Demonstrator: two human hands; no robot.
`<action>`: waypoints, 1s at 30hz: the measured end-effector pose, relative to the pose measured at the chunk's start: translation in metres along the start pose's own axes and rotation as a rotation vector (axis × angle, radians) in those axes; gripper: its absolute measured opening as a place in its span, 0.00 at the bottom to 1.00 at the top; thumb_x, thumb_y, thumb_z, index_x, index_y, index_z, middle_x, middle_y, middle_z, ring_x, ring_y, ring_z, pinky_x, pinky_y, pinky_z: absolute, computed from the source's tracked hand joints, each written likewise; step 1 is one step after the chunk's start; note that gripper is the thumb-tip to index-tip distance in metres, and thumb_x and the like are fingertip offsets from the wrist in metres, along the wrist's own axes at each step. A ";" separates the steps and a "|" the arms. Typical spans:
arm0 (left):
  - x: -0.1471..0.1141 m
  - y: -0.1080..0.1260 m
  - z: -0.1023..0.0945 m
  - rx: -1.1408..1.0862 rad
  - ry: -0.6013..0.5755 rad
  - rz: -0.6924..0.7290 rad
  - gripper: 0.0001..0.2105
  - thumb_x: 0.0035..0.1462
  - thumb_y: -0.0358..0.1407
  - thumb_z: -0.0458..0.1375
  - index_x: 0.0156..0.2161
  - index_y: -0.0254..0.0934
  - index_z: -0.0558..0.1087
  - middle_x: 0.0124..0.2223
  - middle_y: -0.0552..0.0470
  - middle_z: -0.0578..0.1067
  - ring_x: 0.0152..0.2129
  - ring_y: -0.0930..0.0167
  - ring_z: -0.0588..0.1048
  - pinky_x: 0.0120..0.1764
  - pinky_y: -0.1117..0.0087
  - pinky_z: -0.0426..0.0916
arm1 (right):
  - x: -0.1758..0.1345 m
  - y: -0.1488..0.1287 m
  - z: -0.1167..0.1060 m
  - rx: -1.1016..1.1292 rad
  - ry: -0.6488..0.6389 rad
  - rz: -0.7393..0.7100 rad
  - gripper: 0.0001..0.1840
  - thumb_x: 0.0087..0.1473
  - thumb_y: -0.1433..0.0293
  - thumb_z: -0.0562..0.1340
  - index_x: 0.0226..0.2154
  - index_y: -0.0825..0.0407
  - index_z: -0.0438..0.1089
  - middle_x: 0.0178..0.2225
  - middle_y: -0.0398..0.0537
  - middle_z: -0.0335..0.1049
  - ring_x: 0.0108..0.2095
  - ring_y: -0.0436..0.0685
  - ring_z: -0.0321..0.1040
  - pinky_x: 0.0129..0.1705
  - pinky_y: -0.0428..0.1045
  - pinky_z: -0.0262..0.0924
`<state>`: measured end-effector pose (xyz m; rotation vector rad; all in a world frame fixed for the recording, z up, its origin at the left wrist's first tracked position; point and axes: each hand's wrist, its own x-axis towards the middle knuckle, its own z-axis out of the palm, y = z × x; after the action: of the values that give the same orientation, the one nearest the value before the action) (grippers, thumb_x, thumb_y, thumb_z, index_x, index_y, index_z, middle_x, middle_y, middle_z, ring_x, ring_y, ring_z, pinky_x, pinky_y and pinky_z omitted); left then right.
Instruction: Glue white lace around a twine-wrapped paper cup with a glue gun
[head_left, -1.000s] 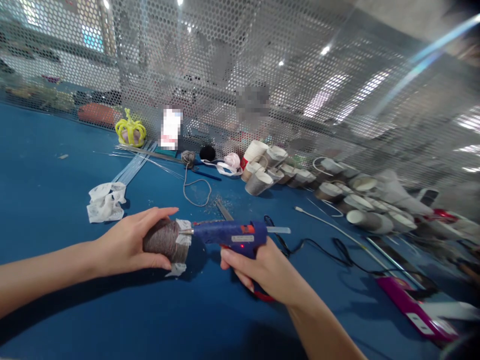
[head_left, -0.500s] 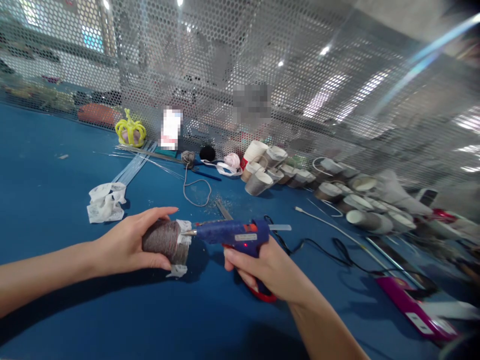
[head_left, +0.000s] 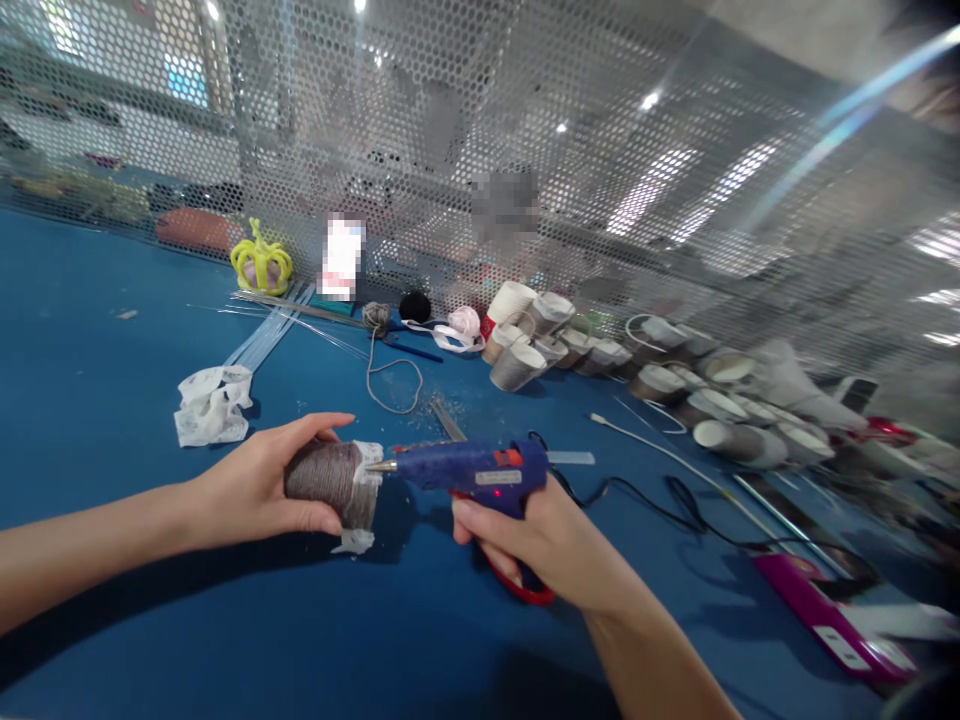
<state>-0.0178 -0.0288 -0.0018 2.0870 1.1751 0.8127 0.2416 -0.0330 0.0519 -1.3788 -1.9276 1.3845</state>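
Note:
A cup wrapped in grey-brown cord (head_left: 322, 477) lies on its side in my left hand (head_left: 262, 480), thumb below and fingers above. White lace trim (head_left: 370, 458) runs along the cup's right end, and a loose piece of it hangs at the bottom. My right hand (head_left: 517, 540) is wrapped round the handle of a blue hot glue gun (head_left: 450, 468). The gun's metal nozzle points left and appears to touch the lace near the cup's rim. A clear glue stick (head_left: 571, 458) sticks out of the gun's back. Scissors lie partly hidden behind the gun.
A crumpled length of lace (head_left: 214, 405) lies at left. Behind are glue sticks (head_left: 274, 325), a yellow crown-shaped piece (head_left: 261, 265), grey yarn (head_left: 376, 318) and several wrapped cups (head_left: 517, 367). A purple power strip (head_left: 825, 615) and black cord (head_left: 686, 510) lie at right.
The glue gun and my right hand have shifted slightly to the right. My left hand and the cup have barely moved.

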 end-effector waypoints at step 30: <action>0.008 0.003 -0.008 -0.463 -0.045 -0.299 0.20 0.53 0.47 0.52 0.48 0.40 0.63 0.42 0.51 0.72 0.35 0.67 0.72 0.33 0.71 0.69 | 0.003 0.008 -0.005 0.120 -0.043 -0.049 0.15 0.52 0.62 0.59 0.23 0.57 0.66 0.09 0.35 0.55 0.11 0.43 0.51 0.14 0.41 0.48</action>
<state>-0.0193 -0.0217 0.0075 1.5054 1.1143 0.7991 0.2480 -0.0277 0.0461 -1.2475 -1.8595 1.4918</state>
